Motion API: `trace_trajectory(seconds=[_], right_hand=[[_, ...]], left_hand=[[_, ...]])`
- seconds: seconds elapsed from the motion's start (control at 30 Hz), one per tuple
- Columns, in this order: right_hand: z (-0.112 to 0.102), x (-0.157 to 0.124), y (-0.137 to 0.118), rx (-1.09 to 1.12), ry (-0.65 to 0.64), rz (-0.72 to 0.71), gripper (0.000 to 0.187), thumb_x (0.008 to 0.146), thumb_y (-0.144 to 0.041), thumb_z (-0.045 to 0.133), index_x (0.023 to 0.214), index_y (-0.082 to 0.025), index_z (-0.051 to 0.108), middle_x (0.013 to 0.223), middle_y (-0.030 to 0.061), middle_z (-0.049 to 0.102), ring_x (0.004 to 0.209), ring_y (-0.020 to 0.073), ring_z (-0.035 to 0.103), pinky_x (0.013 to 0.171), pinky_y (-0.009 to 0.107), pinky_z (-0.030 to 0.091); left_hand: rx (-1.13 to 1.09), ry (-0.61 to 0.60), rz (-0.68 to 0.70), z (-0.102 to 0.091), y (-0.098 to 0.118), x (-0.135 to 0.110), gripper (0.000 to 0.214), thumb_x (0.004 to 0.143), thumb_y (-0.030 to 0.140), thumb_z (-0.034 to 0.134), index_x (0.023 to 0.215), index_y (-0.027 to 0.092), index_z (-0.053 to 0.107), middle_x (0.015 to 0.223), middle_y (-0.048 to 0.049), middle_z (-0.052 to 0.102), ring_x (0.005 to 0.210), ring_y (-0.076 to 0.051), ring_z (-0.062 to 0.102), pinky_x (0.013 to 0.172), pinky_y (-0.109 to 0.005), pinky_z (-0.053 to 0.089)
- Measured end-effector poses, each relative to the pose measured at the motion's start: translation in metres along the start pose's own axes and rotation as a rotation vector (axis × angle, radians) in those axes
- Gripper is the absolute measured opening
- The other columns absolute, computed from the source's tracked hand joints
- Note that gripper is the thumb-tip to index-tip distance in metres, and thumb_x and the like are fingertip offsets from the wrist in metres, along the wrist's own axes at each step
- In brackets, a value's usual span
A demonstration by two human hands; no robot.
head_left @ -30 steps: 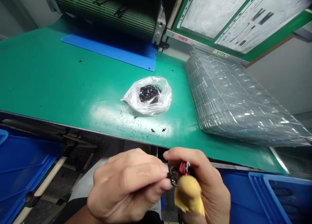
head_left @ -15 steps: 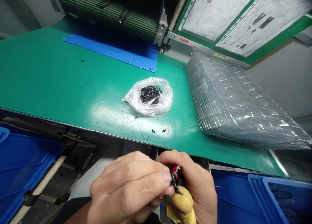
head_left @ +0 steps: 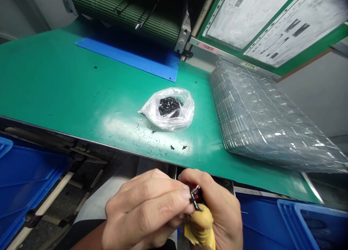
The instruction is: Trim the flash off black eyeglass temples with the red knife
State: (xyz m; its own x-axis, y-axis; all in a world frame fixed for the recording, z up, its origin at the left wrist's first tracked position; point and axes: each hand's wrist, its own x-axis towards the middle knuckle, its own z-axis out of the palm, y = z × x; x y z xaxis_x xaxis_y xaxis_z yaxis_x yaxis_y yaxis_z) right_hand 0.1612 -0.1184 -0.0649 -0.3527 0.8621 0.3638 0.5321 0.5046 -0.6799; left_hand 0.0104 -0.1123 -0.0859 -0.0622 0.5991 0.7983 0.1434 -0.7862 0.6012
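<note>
Left hand: the left hand [head_left: 144, 210] has its fingers pressed together, pinching a small black clip [head_left: 195, 202] at the fingertips; the thumb is hidden behind the fingers.
Right hand: the right hand [head_left: 216, 210] curls around a yellow padded grip [head_left: 201, 226], with a red piece [head_left: 198, 192] showing just above it.
Between the hands: the black clip sits against the red piece, and the knuckles nearly meet around them. There is little gap here, and what joins clip to red piece is too small to tell.
Position: both hands are low in view, just below the front metal edge [head_left: 108, 145] of a green work mat [head_left: 67, 83], not touching it.
On the mat: a clear plastic bag [head_left: 170, 114] of black parts sits well ahead of the hands, with loose black scraps [head_left: 152, 141] scattered near the edge.
Right side: stacked clear plastic trays [head_left: 272, 123] lie beside the bag, a strip of green mat between them.
Below: blue crates sit on either side — the left crate [head_left: 27, 177] well apart from the hands, the right crate [head_left: 299, 224] nearer.
</note>
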Motion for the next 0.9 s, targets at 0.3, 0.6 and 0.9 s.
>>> trace_trajectory(seconds=[0.3,0.6,0.9], right_hand=[[-0.006,0.002,-0.001,-0.029,-0.026,-0.007,0.013,0.093,-0.032,0.05,0.096,-0.019,0.054,0.064,-0.0031,0.047,0.051,0.0108,0.047,0.049,0.024,0.035],[0.012,0.005,-0.008,0.089,0.174,0.066,0.034,0.095,-0.057,0.05,0.097,-0.023,0.057,0.065,-0.0049,0.053,0.048,0.0088,0.047,0.044,0.021,0.035],[0.009,0.007,-0.009,0.01,0.181,-0.035,0.043,0.096,-0.06,0.044,0.1,-0.021,0.059,0.068,-0.0005,0.058,0.051,0.0126,0.053,0.047,0.025,0.038]], left_hand=[[-0.039,0.105,0.017,0.011,-0.006,0.001,0.005,0.087,0.008,0.065,0.09,0.007,0.068,0.083,-0.0068,0.073,0.069,-0.011,0.069,0.068,-0.018,0.062],[-0.006,0.198,-0.074,0.008,-0.002,-0.012,0.012,0.087,0.015,0.068,0.096,0.008,0.068,0.097,-0.0039,0.073,0.076,-0.012,0.071,0.068,-0.023,0.064],[-0.067,0.159,0.067,0.007,-0.01,-0.004,0.008,0.09,0.011,0.063,0.091,0.003,0.066,0.093,-0.0068,0.071,0.075,-0.011,0.07,0.068,-0.019,0.064]])
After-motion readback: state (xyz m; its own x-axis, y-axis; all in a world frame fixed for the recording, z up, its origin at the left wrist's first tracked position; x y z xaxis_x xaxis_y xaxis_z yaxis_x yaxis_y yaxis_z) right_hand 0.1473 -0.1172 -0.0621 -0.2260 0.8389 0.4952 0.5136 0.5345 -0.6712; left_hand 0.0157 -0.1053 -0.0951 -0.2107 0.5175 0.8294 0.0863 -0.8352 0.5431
